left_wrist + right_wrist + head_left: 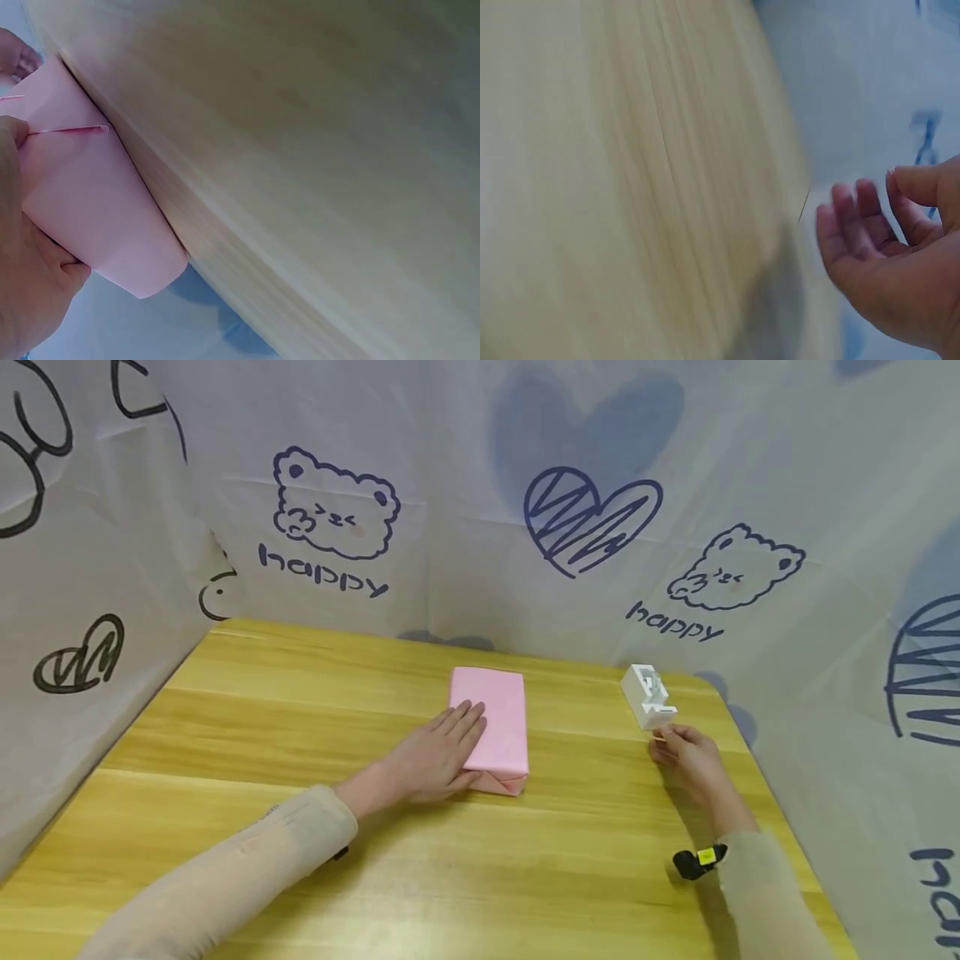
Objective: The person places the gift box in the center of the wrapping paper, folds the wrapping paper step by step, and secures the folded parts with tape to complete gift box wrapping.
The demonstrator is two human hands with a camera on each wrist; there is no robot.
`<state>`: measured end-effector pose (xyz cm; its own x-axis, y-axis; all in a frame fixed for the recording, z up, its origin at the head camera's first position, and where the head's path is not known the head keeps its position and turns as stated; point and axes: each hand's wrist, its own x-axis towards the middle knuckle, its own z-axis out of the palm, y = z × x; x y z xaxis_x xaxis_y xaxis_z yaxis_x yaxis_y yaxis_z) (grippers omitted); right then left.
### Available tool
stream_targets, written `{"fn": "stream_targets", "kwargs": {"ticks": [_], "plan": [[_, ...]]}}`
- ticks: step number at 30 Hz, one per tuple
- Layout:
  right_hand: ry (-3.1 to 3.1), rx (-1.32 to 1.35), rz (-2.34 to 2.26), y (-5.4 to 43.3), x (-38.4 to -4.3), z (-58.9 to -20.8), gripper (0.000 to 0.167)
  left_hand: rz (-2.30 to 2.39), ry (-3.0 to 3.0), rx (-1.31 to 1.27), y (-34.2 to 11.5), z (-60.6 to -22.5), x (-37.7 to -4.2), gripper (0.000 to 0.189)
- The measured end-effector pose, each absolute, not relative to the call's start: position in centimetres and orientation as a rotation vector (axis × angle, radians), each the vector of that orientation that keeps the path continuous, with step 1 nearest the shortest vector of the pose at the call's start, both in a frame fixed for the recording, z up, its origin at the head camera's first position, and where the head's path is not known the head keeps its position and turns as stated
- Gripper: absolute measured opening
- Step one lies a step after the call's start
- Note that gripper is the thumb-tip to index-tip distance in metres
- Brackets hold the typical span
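A box wrapped in pink paper (498, 714) lies on the wooden table (315, 693). My left hand (438, 756) rests on its top left side with straight fingers, the thumb at the near end. In the left wrist view that thumb touches the folded end of the pink box (105, 202). A white tape dispenser (642, 697) stands at the back right. Just in front of it, my right hand (693, 760) has thumb and forefinger tips together, pinching what looks like a barely visible strip of clear tape. The right wrist view shows this hand (892, 262) with its other fingers loosely bent.
A white cloth (465, 485) printed with bears and hearts hangs behind the table and along both sides. A black strap with a yellow label (707, 857) is at my right wrist. The table's right edge (772, 793) runs close beside the right arm.
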<state>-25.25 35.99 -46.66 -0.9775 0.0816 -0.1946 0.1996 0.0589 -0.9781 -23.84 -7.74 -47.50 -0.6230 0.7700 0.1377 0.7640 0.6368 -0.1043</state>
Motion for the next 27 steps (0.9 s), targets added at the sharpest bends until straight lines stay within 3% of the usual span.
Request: {"fn": "stream_targets", "kwargs": {"ticks": [10, 21, 27], "plan": [[2.29, -0.009, -2.169, 26.2, -20.5, -44.7, 0.018, 0.013, -2.803, -1.201, -6.7, -46.8, -23.3, 0.078], [2.261, -0.036, -2.106, 17.7, -16.9, -46.1, 0.028, 0.077, -2.828, -1.09, -5.0, -47.2, -23.1, 0.078], [2.183, -0.119, -2.113, 16.1, -17.4, -47.2, 0.076, 0.082, -2.853, -1.068, -4.7, -47.4, -23.1, 0.081]]}}
